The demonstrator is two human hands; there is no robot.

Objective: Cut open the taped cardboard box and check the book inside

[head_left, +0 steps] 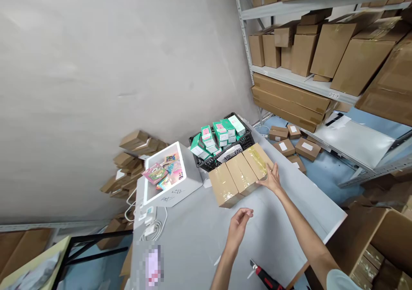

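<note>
Three taped cardboard boxes [240,173] lie side by side on the grey table [193,238]. My right hand [272,179] rests with fingers spread against the near end of the rightmost box. My left hand [238,225] hovers over the table a little in front of the boxes, fingers loosely curled and holding nothing. Behind the boxes stands a black crate [245,141] filled with several green and white small boxes [219,135].
A white bin [185,187] with colourful packets sits at the table's left, with white cables [151,228] beside it. A red-handled tool [265,277] lies at the near edge. Shelving [305,82] with cartons stands on the right; small boxes [289,146] lie on the blue floor.
</note>
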